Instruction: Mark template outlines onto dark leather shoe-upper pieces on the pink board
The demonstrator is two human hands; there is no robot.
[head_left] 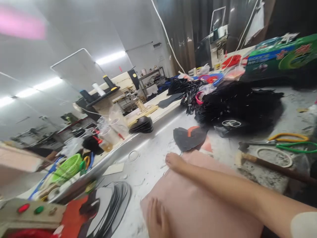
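A large pink sheet lies on the light worktable, with a dark grey heart-like piece bearing an orange strip just beyond it. My right hand rests at the sheet's far edge, its fingers bent and pressed together; whatever they pinch is too small to name. Near the bottom of the view my left hand lies flat on the left part of the sheet, fingers extended and slightly blurred, holding nothing.
To the right lie a wooden-handled hammer, orange-handled scissors and a big pile of black pieces. Curved dark strips and a control box are at the left. A sewing machine stands beyond.
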